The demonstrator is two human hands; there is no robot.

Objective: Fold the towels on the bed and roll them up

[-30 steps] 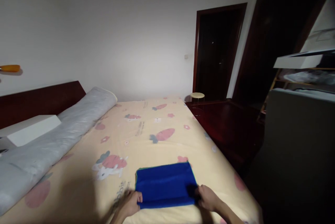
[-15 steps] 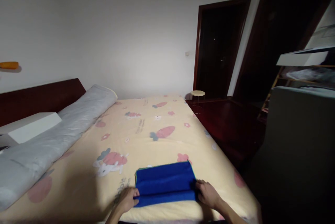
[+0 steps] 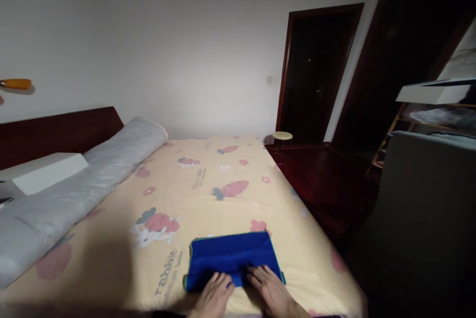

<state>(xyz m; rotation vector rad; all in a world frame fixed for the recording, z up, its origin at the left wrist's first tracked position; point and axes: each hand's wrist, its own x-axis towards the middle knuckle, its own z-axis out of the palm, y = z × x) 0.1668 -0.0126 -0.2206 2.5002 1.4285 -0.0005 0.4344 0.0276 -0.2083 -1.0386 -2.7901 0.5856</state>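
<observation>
A blue cloth (image 3: 228, 251) with green edging lies on the bed near its front edge, a narrow strip along its near side folded over. My left hand (image 3: 215, 289) is closed on the near edge, left of its middle, with a bit of blue showing at the fingertips. A short way to the right, my right hand (image 3: 268, 286) curls its fingers over the same folded edge. Its thumb is hidden.
The bed has a cream sheet (image 3: 197, 209) printed with carrots and rabbits. Along the headboard (image 3: 55, 132) lies a grey rolled bundle (image 3: 111, 164) beside a white box (image 3: 52, 174). A round stool (image 3: 282, 136) stands by the door (image 3: 316, 75); a dark panel (image 3: 424, 219) rises at right.
Both hands have moved inward from the cloth's near corners to the middle of its near edge. The folded strip's ends now show uncovered, and the view has shifted slightly.
</observation>
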